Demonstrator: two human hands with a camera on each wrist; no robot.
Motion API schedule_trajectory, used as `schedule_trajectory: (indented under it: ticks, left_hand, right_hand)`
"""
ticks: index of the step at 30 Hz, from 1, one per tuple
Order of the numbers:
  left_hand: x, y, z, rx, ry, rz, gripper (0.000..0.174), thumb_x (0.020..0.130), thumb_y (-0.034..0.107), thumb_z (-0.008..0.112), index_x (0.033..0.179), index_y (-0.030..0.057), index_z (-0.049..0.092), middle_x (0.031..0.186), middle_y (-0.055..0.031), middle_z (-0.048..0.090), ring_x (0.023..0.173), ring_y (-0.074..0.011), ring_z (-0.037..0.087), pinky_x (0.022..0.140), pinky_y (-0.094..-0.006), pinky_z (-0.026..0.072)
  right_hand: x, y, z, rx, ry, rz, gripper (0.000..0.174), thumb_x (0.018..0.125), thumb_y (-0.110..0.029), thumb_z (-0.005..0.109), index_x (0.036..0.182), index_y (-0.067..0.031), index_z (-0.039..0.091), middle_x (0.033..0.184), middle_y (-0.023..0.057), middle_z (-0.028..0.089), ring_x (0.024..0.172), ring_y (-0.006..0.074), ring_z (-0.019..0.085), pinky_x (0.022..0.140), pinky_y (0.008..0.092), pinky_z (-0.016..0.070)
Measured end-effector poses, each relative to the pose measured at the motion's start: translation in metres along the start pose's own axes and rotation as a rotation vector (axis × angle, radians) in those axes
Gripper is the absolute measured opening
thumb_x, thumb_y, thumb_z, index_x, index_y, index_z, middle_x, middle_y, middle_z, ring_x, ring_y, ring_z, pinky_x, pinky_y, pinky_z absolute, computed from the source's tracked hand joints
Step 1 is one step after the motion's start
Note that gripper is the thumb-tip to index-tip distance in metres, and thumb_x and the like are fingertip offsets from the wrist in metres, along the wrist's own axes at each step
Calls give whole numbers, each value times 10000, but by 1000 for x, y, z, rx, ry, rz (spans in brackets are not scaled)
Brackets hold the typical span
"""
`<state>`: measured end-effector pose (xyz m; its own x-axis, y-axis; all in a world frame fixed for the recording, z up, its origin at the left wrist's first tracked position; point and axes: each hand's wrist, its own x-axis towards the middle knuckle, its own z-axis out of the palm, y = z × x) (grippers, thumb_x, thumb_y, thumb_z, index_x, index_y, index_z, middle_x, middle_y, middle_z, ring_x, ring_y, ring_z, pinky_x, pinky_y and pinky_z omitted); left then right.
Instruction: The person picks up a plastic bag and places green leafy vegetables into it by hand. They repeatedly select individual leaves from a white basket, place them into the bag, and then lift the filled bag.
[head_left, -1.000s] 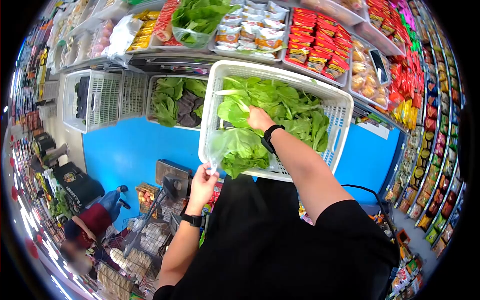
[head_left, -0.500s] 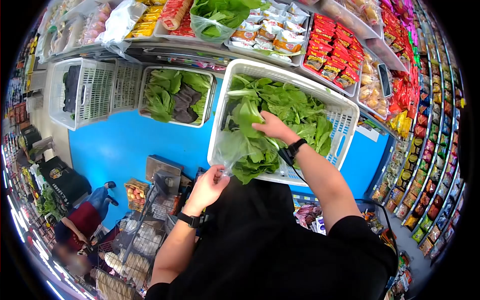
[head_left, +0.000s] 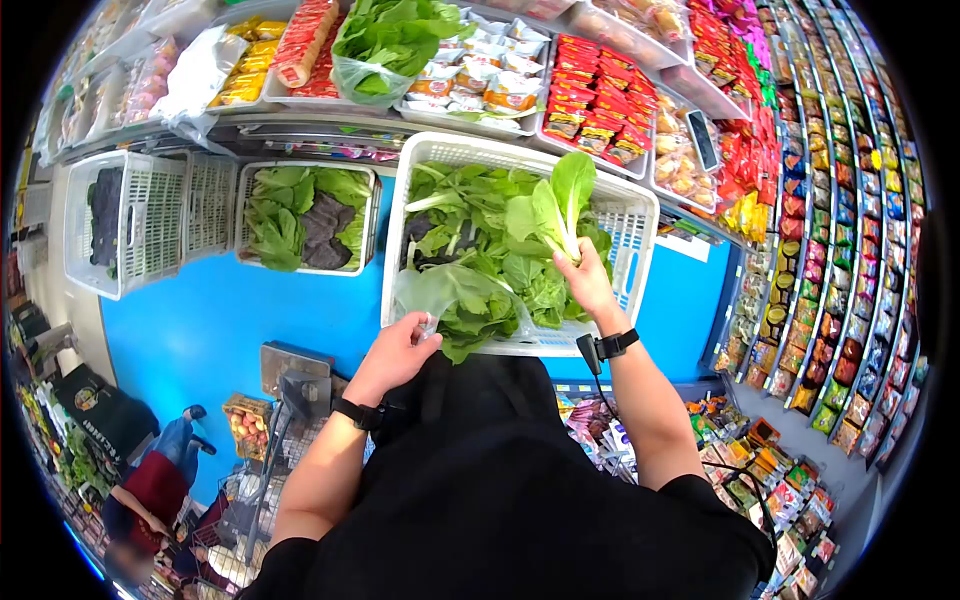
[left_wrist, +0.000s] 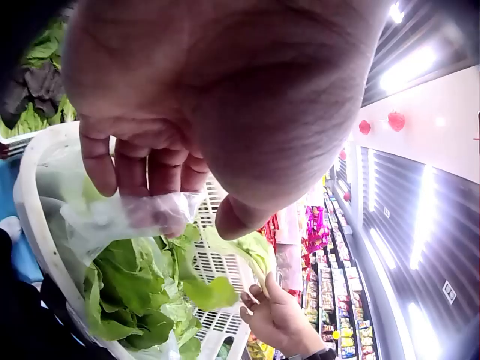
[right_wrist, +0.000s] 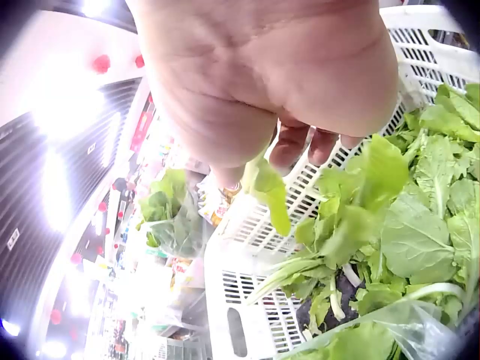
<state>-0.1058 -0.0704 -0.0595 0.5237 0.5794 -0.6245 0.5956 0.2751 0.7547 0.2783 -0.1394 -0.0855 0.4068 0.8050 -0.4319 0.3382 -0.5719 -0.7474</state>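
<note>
A white slotted basket (head_left: 392, 220) full of leafy greens (head_left: 490, 205) stands before the person. At its near left corner the left hand (head_left: 398, 352) pinches the edge of a clear plastic bag (head_left: 450, 290), with leaves inside; in the left wrist view the bag (left_wrist: 112, 217) hangs from the fingers of the left hand (left_wrist: 217, 105). The right hand (head_left: 590, 280) grips the white stems of a green leafy vegetable (head_left: 562, 200) above the basket's right part. In the right wrist view the right hand (right_wrist: 270, 82) hides most of that vegetable (right_wrist: 268, 191).
Left of the basket is a crate of green and dark leaves (head_left: 285, 215), then white baskets (head_left: 150, 215). Packaged snacks (head_left: 600, 100) and bagged greens (head_left: 385, 50) line the shelf behind. A cart (head_left: 300, 400) and another person (head_left: 160, 480) are at lower left.
The right hand has moved right with the greens, which now stand upright above the basket instead of over the bag. The left hand keeps its pinch on the bag. The head view has shifted.
</note>
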Motion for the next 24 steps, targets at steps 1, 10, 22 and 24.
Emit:
schedule_trajectory:
  ticks: [1,10,22,24]
  left_hand:
    - [2,2,0,0,-9,-12,443,1000,292,765,1333,18,662,970,-142,745,879,-269,722,830,-383,579]
    - [1,11,-5,102,39,-72,451,994,293,762,1323,11,639,998,-191,764,904,-351,743,821,-442,581]
    - [-6,8,2,142,115,-23,455,978,265,781,1326,22,618,901,-144,731,797,-284,716,752,-409,562]
    - [-6,10,3,144,129,-31,454,978,260,780,1325,22,609,898,-138,731,805,-286,719,753,-407,563]
  right_hand:
    - [-3,4,-4,55,25,52,320,1082,-350,703,1141,-56,593,987,32,636,872,122,536,788,342,490]
    - [-28,-2,-13,940,-35,172,133,1128,-291,641,1156,-161,631,1076,-5,687,957,114,621,834,305,496]
    - [-74,-118,-8,1476,-515,42,276,1126,-312,629,1306,-103,636,1208,47,678,1026,199,598,874,407,494]
    - [-74,-119,-4,1360,-484,16,276,1128,-296,629,1328,-105,635,1199,45,686,1012,195,602,875,407,496]
